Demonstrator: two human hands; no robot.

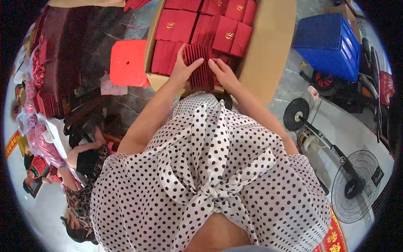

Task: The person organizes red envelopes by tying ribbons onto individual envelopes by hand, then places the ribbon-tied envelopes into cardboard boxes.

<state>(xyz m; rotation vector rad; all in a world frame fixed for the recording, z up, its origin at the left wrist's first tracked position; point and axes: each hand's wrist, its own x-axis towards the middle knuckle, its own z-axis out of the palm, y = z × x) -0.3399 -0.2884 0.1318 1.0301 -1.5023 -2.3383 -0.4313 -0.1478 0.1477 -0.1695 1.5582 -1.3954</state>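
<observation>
Between my two hands is a stack of dark red pouches [199,69], seen edge-on with many thin layers. My left hand [187,69] is closed on its left side, thumb lying across the front. On the right side my right hand [223,74] presses the stack with its thumb and fingers. Just beyond and below the stack is an open cardboard box [268,50], packed with bundles of red pouches [177,26] bearing a gold emblem. The stack hides the near part of the box's contents.
A red plastic stool [128,63] touches the box's left side. To the right stand a blue crate [321,35] and a black fan [354,187]. Another person [79,197] sits at the lower left. Dark wooden furniture [69,46] is at the upper left.
</observation>
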